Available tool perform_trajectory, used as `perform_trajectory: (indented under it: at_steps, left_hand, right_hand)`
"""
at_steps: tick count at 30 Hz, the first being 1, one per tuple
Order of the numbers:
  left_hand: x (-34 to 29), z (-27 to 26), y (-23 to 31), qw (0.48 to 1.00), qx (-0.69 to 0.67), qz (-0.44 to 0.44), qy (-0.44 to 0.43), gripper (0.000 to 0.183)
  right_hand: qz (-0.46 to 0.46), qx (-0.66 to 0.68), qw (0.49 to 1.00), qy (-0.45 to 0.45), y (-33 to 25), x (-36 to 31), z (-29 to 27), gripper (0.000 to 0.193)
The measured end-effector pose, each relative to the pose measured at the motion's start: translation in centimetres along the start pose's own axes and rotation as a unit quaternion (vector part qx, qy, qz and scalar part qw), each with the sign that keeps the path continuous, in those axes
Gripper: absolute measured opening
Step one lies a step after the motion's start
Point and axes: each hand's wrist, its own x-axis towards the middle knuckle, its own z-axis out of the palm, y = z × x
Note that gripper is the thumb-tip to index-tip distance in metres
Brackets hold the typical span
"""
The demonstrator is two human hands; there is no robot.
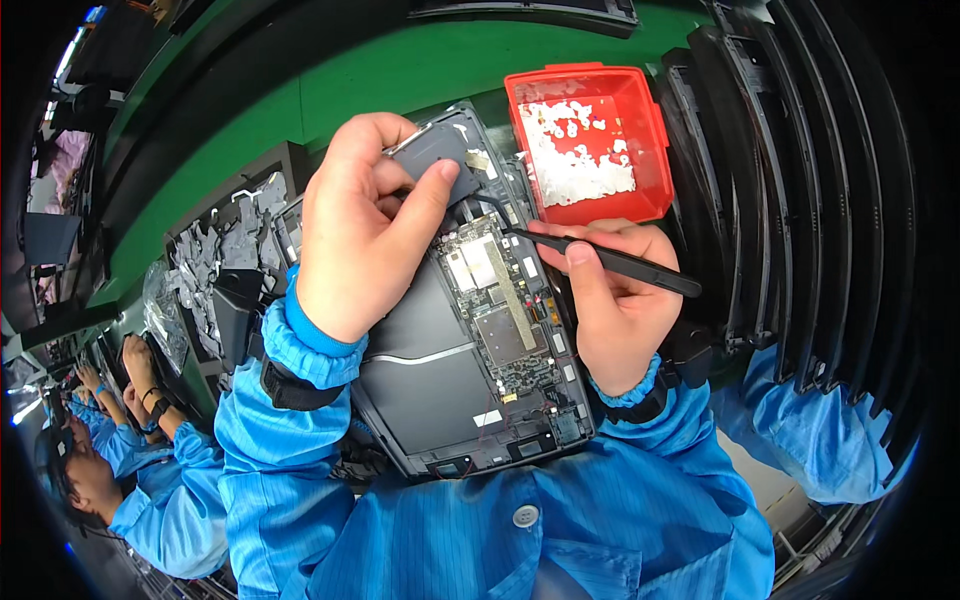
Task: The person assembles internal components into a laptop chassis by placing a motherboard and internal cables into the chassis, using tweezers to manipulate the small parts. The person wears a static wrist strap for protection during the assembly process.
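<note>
An opened tablet point(405, 395) lies in front of me, its inside facing up. A circuit board point(510, 350) runs along its right side, and a white ribbon cable crosses the dark flat area. Over the tablet's far end, my left hand point(365, 235) pinches a flat dark grey plate point(424, 158) between thumb and fingers. Whether the plate still touches the tablet I cannot tell. My right hand point(625, 305) grips black tweezers point(635, 267); their tips reach in near the board's upper end, beside a black cable.
A red bin point(655, 150) with small white pieces stands beyond the tablet. Dark panels point(800, 200) stand in a row at right. At left are a black tray of grey scraps point(225, 260) and a co-worker point(165, 500). Another blue sleeve point(815, 430) shows at right.
</note>
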Motion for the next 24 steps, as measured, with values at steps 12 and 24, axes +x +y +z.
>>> perform_trajectory:
  at_steps: [12,24]
  left_hand:
    - [-0.06,-0.14,-0.09,1.0,0.015,0.003,0.007,0.021]
    - [-0.08,0.28,-0.14,0.999,0.024,0.035,0.027,0.022]
  right_hand:
    - [0.017,0.01,1.0,0.002,-0.09,-0.05,0.19,0.016]
    - [-0.135,-0.107,0.984,-0.034,0.8,0.01,0.01,0.018]
